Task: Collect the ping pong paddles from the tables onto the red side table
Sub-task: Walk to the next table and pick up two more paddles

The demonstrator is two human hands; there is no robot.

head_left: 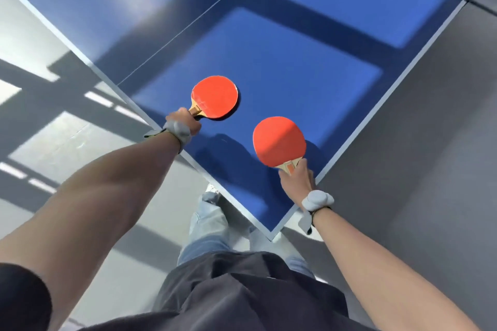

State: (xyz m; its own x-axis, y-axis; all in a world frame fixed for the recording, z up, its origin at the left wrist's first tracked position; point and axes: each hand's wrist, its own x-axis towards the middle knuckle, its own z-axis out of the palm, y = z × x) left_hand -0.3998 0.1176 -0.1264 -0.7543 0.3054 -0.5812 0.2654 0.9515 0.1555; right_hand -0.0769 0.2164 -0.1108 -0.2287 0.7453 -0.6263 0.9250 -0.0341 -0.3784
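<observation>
Over blue table, each grip holds 1 red paddle.

Desk: smooth blue painted board, semi-gloss, I see soft window reflections on it; pale edge band. Left paddle: matt red rubber face, slightly scuffed near the neck, bare light wood handle. Right paddle: same matt red rubber, wood handle with an orange inlay. Wristbands on both arms look like grey soft cloth. Floor: smooth grey, glossy. Jeans: faded light denim. Shirt: dark matt woven cloth.
</observation>
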